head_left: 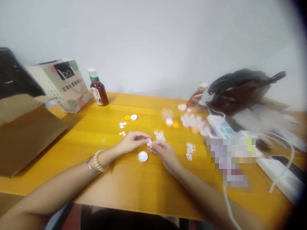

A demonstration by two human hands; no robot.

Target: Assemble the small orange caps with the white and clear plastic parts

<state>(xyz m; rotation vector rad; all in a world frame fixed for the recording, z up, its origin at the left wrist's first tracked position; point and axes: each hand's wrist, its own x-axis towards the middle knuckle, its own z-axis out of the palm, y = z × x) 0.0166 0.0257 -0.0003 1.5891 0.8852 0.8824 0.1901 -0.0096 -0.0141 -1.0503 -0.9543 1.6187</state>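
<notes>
Both my hands meet over the middle of the yellow table [72, 134]. My left hand [131, 140] and my right hand [164, 152] pinch the same small white plastic part [149, 142] between their fingertips. A white round cap [143, 156] lies on the table just below the hands. More small white parts [159, 135] lie right behind my fingers, and others [190, 150] sit to the right of my right hand. My left wrist wears a bead bracelet and a bangle.
Yellow and white caps [130, 117] and tiny white bits [122, 125] lie behind my left hand. Clear cups [194, 123], a power strip [219, 126], cables, a dark bag [240, 89], two drink bottles [98, 89], a paper bag [63, 84] and a cardboard box [26, 134] ring the table.
</notes>
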